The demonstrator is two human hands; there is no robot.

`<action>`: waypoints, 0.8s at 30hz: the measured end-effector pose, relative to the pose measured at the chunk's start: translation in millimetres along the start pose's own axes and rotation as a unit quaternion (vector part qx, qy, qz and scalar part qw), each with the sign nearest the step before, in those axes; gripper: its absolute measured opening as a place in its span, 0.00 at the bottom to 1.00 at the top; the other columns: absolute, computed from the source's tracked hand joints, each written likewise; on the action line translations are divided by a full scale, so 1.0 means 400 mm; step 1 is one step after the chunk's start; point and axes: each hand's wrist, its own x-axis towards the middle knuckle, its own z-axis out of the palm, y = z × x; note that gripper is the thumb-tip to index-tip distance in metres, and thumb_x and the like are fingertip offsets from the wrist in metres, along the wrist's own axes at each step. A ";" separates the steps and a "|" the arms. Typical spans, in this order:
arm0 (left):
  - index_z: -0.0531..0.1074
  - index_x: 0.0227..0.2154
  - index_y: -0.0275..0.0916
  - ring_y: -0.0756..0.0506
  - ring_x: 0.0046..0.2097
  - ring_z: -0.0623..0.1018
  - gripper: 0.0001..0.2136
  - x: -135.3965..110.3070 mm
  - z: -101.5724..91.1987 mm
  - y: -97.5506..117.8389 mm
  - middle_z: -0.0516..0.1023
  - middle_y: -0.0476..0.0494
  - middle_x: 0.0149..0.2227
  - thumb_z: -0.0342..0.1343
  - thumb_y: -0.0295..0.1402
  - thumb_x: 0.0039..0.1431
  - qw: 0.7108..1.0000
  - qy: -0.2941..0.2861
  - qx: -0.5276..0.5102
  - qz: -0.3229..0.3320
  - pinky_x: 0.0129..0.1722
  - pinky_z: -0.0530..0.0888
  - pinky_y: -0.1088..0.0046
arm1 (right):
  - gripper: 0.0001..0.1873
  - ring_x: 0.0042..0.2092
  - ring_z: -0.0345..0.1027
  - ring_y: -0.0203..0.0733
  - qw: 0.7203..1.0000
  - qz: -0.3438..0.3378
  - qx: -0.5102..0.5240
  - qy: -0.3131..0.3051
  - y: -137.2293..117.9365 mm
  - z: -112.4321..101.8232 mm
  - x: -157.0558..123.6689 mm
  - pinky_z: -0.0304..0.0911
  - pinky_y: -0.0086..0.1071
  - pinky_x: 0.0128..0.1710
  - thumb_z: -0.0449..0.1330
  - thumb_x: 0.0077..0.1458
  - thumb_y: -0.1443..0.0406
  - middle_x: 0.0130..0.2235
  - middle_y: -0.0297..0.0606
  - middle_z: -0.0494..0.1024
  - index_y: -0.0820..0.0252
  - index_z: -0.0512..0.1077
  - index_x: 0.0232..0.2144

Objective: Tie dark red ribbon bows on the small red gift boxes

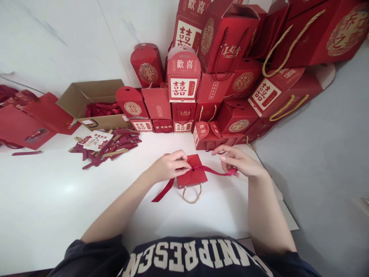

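Small red gift box (193, 175) lying on white bench (57, 200) near its front edge, left hand (168, 165) fingers pinching red ribbon (211, 170) at the box top, right hand (239, 161) fingers closed on ribbon's other end, stacked red boxes (230, 77) behind

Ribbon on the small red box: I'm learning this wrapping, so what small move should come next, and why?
Probably draw the right hand outward to take up slack. The ribbon runs across the small red box from the left hand, which pinches it at the box top, to the right hand, while a loose tail trails onto the white table. No knot shows yet.
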 end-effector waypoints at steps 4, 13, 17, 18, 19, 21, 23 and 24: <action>0.76 0.35 0.39 0.55 0.29 0.72 0.06 -0.003 -0.001 -0.002 0.71 0.45 0.35 0.54 0.30 0.62 1.000 -0.006 0.020 0.010 0.30 0.71 0.80 | 0.34 0.17 0.65 0.33 0.987 0.103 -0.064 -0.102 0.017 0.019 0.023 0.60 0.28 0.19 0.44 0.59 0.41 0.27 0.43 0.79 0.65 0.73 0.35; 0.75 0.38 0.39 0.53 0.31 0.73 0.07 -0.001 -0.010 0.003 0.72 0.45 0.37 0.52 0.29 0.63 0.999 -0.015 0.038 0.023 0.32 0.72 0.78 | 0.42 0.16 0.50 0.31 0.992 0.045 -0.050 -0.111 0.030 0.065 0.055 0.47 0.27 0.18 0.35 0.61 0.42 0.14 0.31 0.61 0.64 0.75 0.23; 0.75 0.38 0.38 0.53 0.32 0.74 0.07 0.002 -0.013 0.005 0.72 0.44 0.38 0.52 0.28 0.63 0.999 -0.013 0.044 0.030 0.32 0.73 0.77 | 0.30 0.24 0.58 0.33 0.998 -0.031 -0.047 -0.001 0.031 0.075 0.061 0.55 0.29 0.26 0.50 0.59 0.45 0.21 0.33 0.65 0.62 0.69 0.19; 0.75 0.38 0.39 0.52 0.32 0.74 0.07 0.002 -0.013 0.005 0.72 0.44 0.38 0.52 0.28 0.63 0.999 -0.012 0.043 0.030 0.33 0.73 0.77 | 0.26 0.25 0.58 0.34 0.996 -0.059 -0.055 0.028 0.031 0.075 0.060 0.55 0.29 0.27 0.55 0.57 0.47 0.21 0.32 0.65 0.61 0.67 0.19; 0.75 0.38 0.39 0.52 0.32 0.74 0.07 0.002 -0.013 0.005 0.72 0.44 0.38 0.52 0.28 0.63 0.999 -0.010 0.042 0.030 0.33 0.73 0.77 | 0.23 0.26 0.58 0.34 0.993 -0.087 -0.064 0.057 0.031 0.075 0.059 0.56 0.29 0.28 0.59 0.55 0.49 0.22 0.31 0.64 0.60 0.66 0.19; 0.75 0.38 0.39 0.53 0.31 0.74 0.06 0.001 -0.011 0.004 0.72 0.45 0.37 0.53 0.29 0.62 0.999 -0.007 0.040 0.028 0.32 0.73 0.77 | 0.18 0.27 0.59 0.35 0.981 -0.135 -0.092 0.105 0.029 0.074 0.055 0.57 0.30 0.29 0.63 0.52 0.52 0.24 0.30 0.66 0.59 0.67 0.23; 0.75 0.38 0.39 0.53 0.31 0.74 0.06 0.001 -0.010 0.003 0.72 0.45 0.37 0.53 0.29 0.62 0.999 -0.008 0.036 0.024 0.32 0.73 0.77 | 0.14 0.32 0.64 0.37 0.968 -0.171 -0.135 0.125 0.026 0.077 0.050 0.61 0.32 0.34 0.64 0.51 0.55 0.31 0.33 0.72 0.59 0.71 0.32; 0.75 0.38 0.39 0.53 0.31 0.74 0.06 0.001 -0.010 0.003 0.72 0.45 0.37 0.53 0.29 0.62 0.999 -0.009 0.035 0.023 0.33 0.73 0.77 | 0.13 0.35 0.66 0.39 0.961 -0.188 -0.163 0.120 0.025 0.080 0.049 0.63 0.33 0.36 0.64 0.52 0.56 0.35 0.36 0.75 0.58 0.72 0.36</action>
